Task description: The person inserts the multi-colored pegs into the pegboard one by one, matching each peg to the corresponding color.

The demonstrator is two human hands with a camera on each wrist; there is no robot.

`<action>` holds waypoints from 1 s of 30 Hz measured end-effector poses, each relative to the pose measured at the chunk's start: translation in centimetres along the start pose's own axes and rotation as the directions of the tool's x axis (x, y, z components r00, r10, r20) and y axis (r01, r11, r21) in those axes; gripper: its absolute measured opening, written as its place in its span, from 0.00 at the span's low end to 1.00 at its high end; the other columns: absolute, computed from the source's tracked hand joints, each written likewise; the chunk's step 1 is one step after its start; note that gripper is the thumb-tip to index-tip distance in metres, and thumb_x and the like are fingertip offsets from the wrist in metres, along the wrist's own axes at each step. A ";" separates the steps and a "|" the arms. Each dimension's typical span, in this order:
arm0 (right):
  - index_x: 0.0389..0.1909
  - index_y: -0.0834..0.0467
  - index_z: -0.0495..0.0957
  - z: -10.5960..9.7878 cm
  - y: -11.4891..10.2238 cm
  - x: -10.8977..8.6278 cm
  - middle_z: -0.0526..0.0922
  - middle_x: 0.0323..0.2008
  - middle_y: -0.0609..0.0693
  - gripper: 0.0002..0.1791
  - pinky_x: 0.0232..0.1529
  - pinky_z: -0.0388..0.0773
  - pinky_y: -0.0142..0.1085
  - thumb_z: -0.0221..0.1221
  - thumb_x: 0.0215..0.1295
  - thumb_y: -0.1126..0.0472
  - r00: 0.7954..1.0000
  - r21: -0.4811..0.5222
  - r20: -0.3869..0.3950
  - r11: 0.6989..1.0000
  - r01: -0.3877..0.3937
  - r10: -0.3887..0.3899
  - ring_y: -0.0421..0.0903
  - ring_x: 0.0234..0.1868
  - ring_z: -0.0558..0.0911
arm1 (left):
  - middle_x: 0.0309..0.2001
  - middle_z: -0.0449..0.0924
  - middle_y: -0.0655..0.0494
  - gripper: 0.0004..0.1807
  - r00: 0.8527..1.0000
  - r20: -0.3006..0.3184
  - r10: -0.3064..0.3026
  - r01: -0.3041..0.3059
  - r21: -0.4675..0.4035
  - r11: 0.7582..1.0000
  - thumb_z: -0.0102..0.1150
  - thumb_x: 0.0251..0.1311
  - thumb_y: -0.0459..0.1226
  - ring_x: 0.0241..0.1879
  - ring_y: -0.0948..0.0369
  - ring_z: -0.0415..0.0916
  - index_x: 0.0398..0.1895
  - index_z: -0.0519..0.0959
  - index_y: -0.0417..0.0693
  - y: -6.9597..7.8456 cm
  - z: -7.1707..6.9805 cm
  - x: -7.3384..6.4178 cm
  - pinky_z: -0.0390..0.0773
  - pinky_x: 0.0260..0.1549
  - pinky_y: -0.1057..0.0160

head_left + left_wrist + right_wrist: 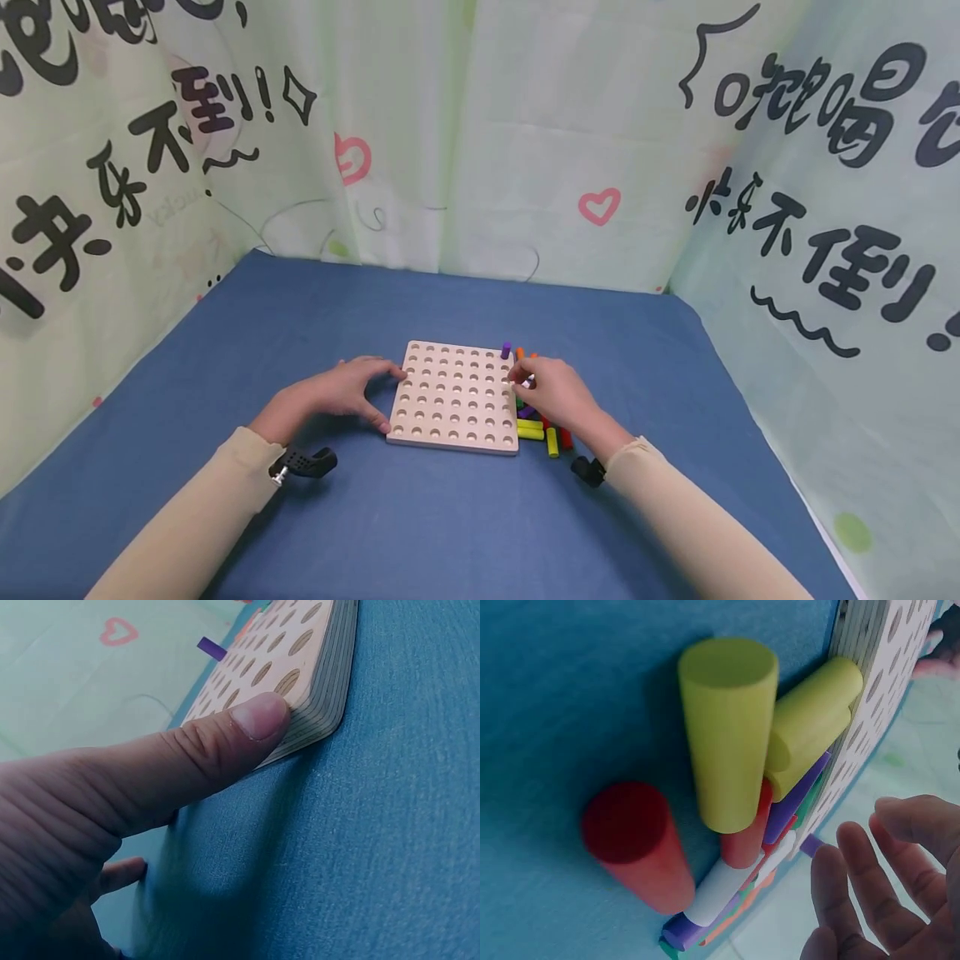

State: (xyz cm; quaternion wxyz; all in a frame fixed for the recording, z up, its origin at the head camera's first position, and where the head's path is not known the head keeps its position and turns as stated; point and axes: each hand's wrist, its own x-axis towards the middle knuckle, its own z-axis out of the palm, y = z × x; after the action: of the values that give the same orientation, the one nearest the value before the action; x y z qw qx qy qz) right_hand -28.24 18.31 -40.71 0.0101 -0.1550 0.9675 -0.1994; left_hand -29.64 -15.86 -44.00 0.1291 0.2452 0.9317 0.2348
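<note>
A pale wooden pegboard (455, 397) with rows of round holes lies on the blue cloth. My left hand (347, 388) is at its left side, thumb and fingers spread, with the thumb (259, 720) on the near-left corner. A purple peg (506, 351) stands upright at the board's far right corner. My right hand (555, 392) hovers over the board's right edge and a pile of coloured pegs, fingers loosely bent. Nothing shows between its fingers in the right wrist view. A yellow peg (727, 742) and a red peg (641, 844) lie nearest that camera.
White pegs (724, 889), plus purple, green and orange ones, lie heaped along the board's right side, partly hidden by my right hand. Blue cloth (450, 525) covers the table. Printed curtains (562, 142) enclose the back and both sides.
</note>
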 end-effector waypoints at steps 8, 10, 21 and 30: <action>0.34 0.49 0.82 0.0 0.5 -1.0 0.82 0.30 0.41 0.03 0.32 0.74 0.35 0.64 0.59 0.59 1.000 -0.067 0.017 0.998 -0.004 0.005 0.39 0.26 0.76 | 0.69 0.63 0.51 0.48 1.000 -0.005 0.003 -0.003 0.009 1.000 0.74 0.30 0.63 0.71 0.48 0.52 0.61 0.71 0.62 -0.1 0.1 0.0 0.42 0.60 0.28; 0.32 0.48 0.81 -0.1 0.8 -1.2 0.81 0.29 0.40 0.03 0.38 0.72 0.39 0.64 0.58 0.59 1.000 -0.095 0.027 0.995 0.007 -0.004 0.38 0.25 0.75 | 0.69 0.63 0.51 0.48 1.000 -0.001 -0.002 0.002 0.006 1.000 0.74 0.30 0.63 0.71 0.48 0.52 0.62 0.71 0.62 0.0 0.1 0.0 0.42 0.60 0.28; 0.30 0.44 0.82 0.2 1.5 -1.9 0.81 0.30 0.36 0.06 0.37 0.61 0.42 0.66 0.55 0.61 0.994 -0.145 0.074 0.985 0.096 -0.086 0.38 0.32 0.75 | 0.70 0.61 0.48 0.48 1.000 -0.016 -0.001 0.001 -0.006 1.000 0.74 0.31 0.63 0.72 0.46 0.50 0.62 0.71 0.62 -0.5 0.2 -0.3 0.39 0.60 0.27; 0.30 0.43 0.81 0.6 2.0 -1.7 0.80 0.30 0.37 0.08 0.37 0.60 0.42 0.67 0.53 0.61 0.993 -0.208 0.057 0.971 0.116 -0.106 0.38 0.33 0.73 | 0.70 0.60 0.47 0.47 1.000 -0.021 0.015 -0.016 -0.031 0.999 0.74 0.32 0.62 0.72 0.45 0.48 0.62 0.71 0.62 -0.3 0.2 -0.4 0.36 0.59 0.26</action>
State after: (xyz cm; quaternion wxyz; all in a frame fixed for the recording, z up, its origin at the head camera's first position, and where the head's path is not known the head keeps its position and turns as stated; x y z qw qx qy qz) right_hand -27.18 20.36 -42.15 0.0044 -0.2135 0.9725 -0.0926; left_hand -29.33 -16.28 -44.27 0.1214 0.2480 0.9273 0.2526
